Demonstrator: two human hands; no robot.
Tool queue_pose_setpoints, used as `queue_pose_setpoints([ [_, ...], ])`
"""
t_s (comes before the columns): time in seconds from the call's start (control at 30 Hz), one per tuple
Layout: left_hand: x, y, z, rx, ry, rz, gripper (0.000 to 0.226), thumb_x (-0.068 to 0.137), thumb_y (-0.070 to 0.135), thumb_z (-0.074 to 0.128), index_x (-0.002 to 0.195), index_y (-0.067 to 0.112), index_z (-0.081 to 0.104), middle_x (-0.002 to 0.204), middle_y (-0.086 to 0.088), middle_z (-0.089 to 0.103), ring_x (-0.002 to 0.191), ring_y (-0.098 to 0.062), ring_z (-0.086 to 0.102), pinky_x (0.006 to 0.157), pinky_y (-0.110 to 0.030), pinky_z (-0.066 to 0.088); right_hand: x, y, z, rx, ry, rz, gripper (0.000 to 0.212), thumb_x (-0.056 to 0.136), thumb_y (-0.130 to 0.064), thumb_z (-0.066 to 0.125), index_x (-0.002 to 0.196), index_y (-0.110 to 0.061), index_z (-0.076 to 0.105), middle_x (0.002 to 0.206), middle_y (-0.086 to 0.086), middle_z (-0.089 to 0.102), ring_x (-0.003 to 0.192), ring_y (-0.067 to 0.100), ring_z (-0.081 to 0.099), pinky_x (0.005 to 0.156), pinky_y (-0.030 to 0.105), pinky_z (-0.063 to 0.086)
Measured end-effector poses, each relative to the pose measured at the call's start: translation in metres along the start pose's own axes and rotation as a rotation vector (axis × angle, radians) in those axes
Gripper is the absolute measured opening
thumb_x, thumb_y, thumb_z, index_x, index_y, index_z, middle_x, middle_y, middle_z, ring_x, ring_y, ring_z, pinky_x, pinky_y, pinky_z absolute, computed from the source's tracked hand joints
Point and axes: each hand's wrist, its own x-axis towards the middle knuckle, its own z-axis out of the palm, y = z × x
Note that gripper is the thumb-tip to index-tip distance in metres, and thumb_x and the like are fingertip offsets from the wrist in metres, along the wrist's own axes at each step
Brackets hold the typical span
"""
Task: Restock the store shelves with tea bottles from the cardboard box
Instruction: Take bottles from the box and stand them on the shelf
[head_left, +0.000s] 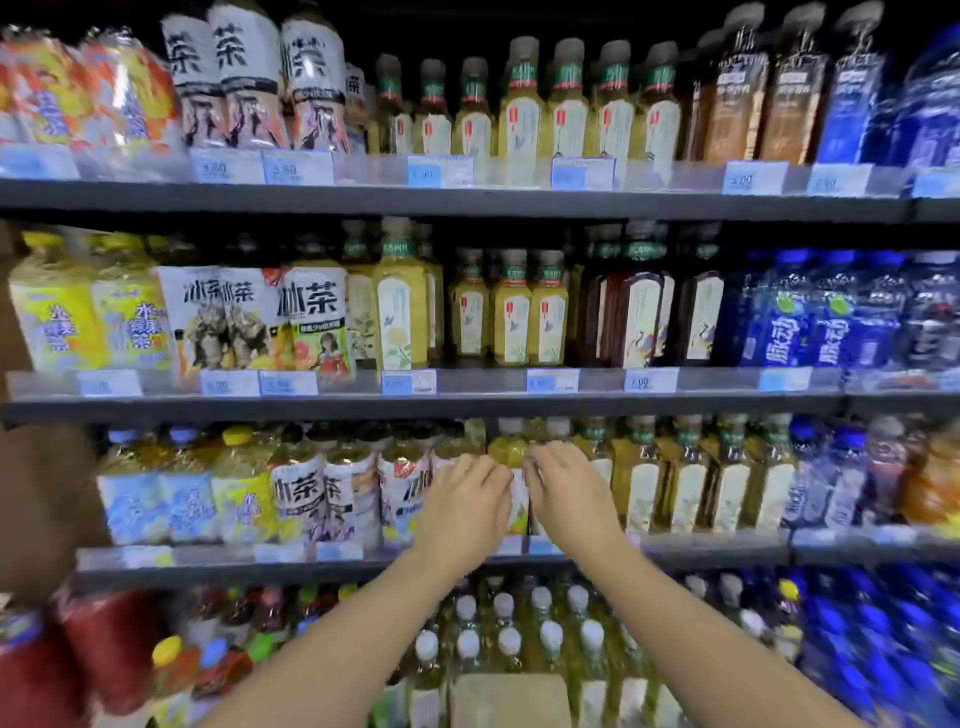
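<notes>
L hand (462, 501) & R hand (569, 493), frame centre, are gripping tea bottle (506, 449) w/ curled fingers; advising seating it upright, label out.

- Left hand (465, 499): bare forearm stretched forward, fingers curled against a tea bottle (510, 451).
- Right hand (566, 491): forearm likewise stretched forward, fingers curled on the same bottle, just beside the left.

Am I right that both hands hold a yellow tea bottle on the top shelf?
Not the top shelf: the left hand and right hand hold the yellow tea bottle on the third shelf down, as the head view shows.
</notes>
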Motion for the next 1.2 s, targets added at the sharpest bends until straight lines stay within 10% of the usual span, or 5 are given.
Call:
queue_pose_setpoints([
  [0.37, -0.331, 0.047, 0.108, 0.037, -0.906, -0.176, 0.043, 0.079, 0.037, 0.041, 0.097, 0.022, 0.077, 0.106, -0.006, 0.073, 0.102, -0.027, 0.067, 0.079, -0.046, 0.059, -0.321, -0.044, 0.131, 0.169, -0.857, 0.345, 0.02, 0.098, -0.026, 0.048, 0.101, -0.014, 0.064, 0.108, 0.006, 0.061, 0.097, 0.028, 0.063, 0.081, 0.039, 0.05],
  [0.6, -0.397, 0.06, 0.128, -0.024, -0.964, -0.297, 0.06, 0.098, 0.041, 0.026, 0.148, 0.018, 0.048, 0.158, -0.008, 0.04, 0.143, -0.029, 0.043, 0.109, -0.057, 0.042, -0.399, -0.072, 0.213, 0.228, -1.275, 0.72, 0.04, 0.097, -0.037, 0.048, 0.13, -0.016, 0.051, 0.126, 0.015, 0.058, 0.114, 0.037, 0.058, 0.091, 0.04, 0.048],
  [1.0, -0.407, 0.058, 0.14, -0.062, -0.925, -0.274, 0.06, 0.102, 0.036, 0.029, 0.155, 0.009, 0.035, 0.165, -0.012, 0.025, 0.15, -0.034, 0.028, 0.116, -0.058, 0.031, -0.406, -0.065, 0.279, 0.605, -1.195, 1.399, 0.044, 0.085, -0.025, 0.071, 0.121, 0.0, 0.061, 0.117, 0.013, 0.068, 0.107, 0.03, 0.065, 0.089, 0.034, 0.052],
  [1.2, -0.402, 0.058, 0.136, -0.102, -0.917, -0.294, 0.06, 0.099, 0.038, 0.032, 0.15, 0.009, 0.045, 0.164, -0.011, 0.027, 0.15, -0.033, 0.029, 0.117, -0.056, 0.032, -0.375, -0.047, 0.225, 0.793, -1.111, 1.121, 0.031, 0.081, -0.024, 0.079, 0.109, -0.019, 0.069, 0.102, -0.002, 0.075, 0.096, 0.015, 0.07, 0.093, 0.036, 0.055],
])
